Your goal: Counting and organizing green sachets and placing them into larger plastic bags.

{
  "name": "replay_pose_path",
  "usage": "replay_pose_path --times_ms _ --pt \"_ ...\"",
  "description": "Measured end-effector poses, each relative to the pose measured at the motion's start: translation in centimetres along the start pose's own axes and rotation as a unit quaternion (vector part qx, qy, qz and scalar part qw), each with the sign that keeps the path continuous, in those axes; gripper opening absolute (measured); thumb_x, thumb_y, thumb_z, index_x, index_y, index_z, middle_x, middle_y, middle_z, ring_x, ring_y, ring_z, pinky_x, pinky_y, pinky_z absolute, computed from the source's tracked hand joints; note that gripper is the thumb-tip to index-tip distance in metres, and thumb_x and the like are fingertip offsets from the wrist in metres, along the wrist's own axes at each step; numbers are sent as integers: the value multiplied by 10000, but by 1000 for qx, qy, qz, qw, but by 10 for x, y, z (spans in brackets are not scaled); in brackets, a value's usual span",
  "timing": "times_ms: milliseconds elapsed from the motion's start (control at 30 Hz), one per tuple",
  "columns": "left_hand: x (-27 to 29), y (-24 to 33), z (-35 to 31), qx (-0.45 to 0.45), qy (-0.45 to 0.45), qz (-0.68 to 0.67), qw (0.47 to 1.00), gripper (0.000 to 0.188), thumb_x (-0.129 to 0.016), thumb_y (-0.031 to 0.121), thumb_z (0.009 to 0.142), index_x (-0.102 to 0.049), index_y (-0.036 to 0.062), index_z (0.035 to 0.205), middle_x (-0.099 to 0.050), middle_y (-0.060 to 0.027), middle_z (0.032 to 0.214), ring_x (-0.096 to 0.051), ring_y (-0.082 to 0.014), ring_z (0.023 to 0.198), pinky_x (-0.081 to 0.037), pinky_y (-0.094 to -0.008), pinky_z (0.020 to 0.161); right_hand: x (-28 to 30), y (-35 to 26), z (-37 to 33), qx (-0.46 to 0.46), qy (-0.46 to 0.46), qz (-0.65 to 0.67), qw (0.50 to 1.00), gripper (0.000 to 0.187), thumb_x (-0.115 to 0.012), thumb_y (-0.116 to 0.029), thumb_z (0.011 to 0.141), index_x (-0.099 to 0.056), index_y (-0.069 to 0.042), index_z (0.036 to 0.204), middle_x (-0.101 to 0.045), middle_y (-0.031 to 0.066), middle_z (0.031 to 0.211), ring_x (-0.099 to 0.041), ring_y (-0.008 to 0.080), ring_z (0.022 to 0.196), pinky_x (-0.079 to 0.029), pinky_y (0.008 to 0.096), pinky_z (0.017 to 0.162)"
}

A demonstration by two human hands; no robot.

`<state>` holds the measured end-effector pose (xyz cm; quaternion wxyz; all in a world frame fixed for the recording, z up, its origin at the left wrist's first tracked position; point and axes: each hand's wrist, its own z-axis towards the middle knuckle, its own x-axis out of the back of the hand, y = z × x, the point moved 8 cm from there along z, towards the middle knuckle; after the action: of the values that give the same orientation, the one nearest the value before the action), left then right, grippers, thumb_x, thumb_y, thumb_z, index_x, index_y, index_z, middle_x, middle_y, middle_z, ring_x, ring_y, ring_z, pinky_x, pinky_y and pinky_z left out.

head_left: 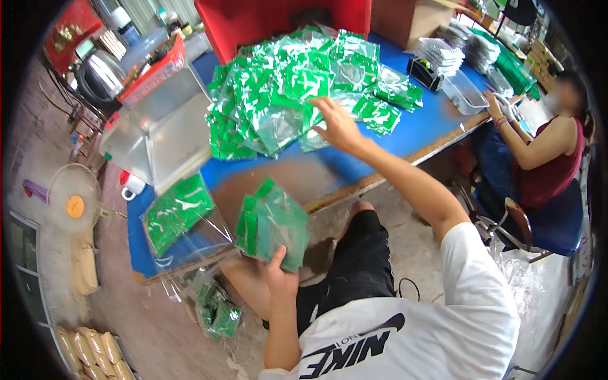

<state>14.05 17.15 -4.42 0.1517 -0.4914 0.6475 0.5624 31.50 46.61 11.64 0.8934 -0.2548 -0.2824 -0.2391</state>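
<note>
A big heap of green-and-clear plastic packets spreads over the blue table. My right hand is at the heap's near right side, fingers apart, close over the packets; nothing shows in its grasp. Lower down, my left hand is closed round a small fanned stack of the same packets, held out by the table's front edge. To the left of that stack, a larger clear bag with green packets inside lies on the table, its clear end hanging over the edge.
Behind the heap stands a red bin. A metal tray and a white mug are at the left. Another bag of green packets lies on the floor. At right sits a co-worker near a clear plastic box.
</note>
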Motion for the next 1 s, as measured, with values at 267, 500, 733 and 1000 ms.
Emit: replay_pose_path --times_ms 267,500,733,1000 --pt "-7 5 -18 25 13 -7 1000 616 -604 -62 886 -424 94 1454 -509 -106 1428 -497 -322 1306 -413 -488 1116 -18 -9 0 171 -87 -58 980 221 -656 -27 747 -595 -88 950 -572 76 971 -554 301 981 -469 426 807" --pt "3 9 -14 108 -4 2 994 533 -658 -8 870 -498 9 1379 -587 -125 1332 -576 -286 1221 -459 -439 1072 48 -73 -49 100 -105 105 984 279 -639 52 703 -556 -83 933 -657 68 1095 -613 306 1048 -481 443 888" --pt "10 4 -7 138 -13 -33 990 544 -732 140 901 -498 26 1379 -582 -95 1345 -567 -256 1239 -462 -413 1064 30 -166 -102 193 -231 279 912 404 -566 123 624 -541 -77 975 -656 117 1274 -543 365 1291 -342 538 1155" --pt "6 20 -12 46 -6 6 999 536 -685 17 895 -485 22 1392 -573 -91 1355 -547 -264 1257 -437 -422 1088 -35 -114 -93 137 -257 28 956 511 -574 -306 957 -504 -56 1397 -462 196 1481 -346 389 1427 -232 559 1178"
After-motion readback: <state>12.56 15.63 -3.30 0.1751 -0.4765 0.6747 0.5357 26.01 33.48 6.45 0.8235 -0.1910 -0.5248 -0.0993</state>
